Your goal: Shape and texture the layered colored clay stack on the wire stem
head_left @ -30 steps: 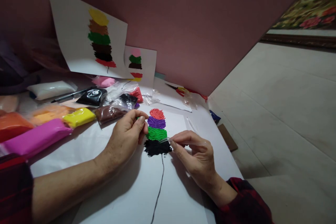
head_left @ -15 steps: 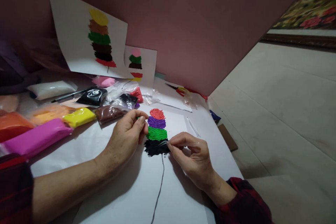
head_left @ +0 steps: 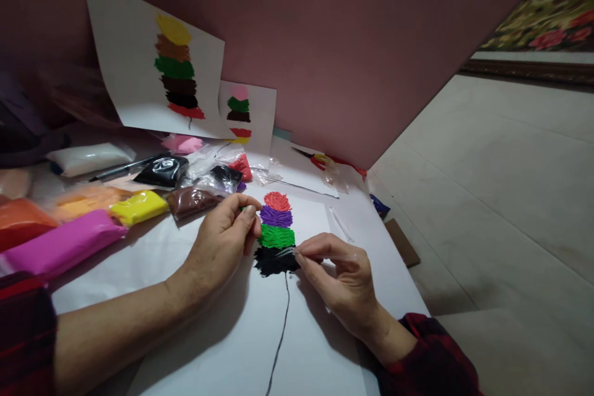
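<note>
- Four colour patches stacked on one flat sheet (head_left: pixel 320 346): red disc (head_left: pixel 277 201), purple band (head_left: pixel 277 217), green band (head_left: pixel 277 236), black band (head_left: pixel 266 265); one dark line (head_left: pixel 281 337) runs down from the black.
- Two painted sheets upright at the wall: larger picture (head_left: pixel 120 55), six colours; smaller picture (head_left: pixel 262 111) beside it.
- One pair of scissors (head_left: pixel 318 162), one loose clear piece (head_left: pixel 342 224), both on the bench (head_left: pixel 385 247).
- Right hand (head_left: pixel 346 272): palm low, fingers curled; grip clamped on a thin clear tool (head_left: pixel 285 252), tip over the black band.
- Left hand (head_left: pixel 220 232): reaches in from the left, beside the purple and green bands, thumb and forefinger close together; cannot tell whether that grip holds anything.
- Packets at left overlap, total uncertain; magenta packet (head_left: pixel 67 244) and yellow packet (head_left: pixel 140 208) clear enough.
- Dark line's lower end cut off by the frame; tool's contact with the black hard to make out.
</note>
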{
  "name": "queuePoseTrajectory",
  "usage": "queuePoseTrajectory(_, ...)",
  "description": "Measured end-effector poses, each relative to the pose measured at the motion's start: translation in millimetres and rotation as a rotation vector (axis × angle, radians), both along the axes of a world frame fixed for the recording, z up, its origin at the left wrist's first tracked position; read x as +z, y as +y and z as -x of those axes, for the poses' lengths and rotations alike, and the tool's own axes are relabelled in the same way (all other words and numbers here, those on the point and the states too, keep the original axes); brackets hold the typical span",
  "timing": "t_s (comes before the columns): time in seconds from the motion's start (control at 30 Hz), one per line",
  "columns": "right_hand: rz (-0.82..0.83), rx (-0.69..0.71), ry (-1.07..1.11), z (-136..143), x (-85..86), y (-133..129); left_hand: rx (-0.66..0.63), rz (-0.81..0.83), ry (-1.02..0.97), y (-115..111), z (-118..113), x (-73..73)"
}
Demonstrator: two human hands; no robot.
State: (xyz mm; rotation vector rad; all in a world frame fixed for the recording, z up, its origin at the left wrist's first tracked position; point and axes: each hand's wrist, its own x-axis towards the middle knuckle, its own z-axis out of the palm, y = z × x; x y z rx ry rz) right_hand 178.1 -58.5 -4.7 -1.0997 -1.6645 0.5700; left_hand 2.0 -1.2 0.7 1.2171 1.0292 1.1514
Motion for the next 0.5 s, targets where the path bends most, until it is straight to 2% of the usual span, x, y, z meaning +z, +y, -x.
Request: queuePoseTrajectory(0.5, 0.068, 0.071, -0.001, 2.4, -7.3, 1.2, 0.006, -0.005, -0.012, 0.6, -0.2, -0.3)
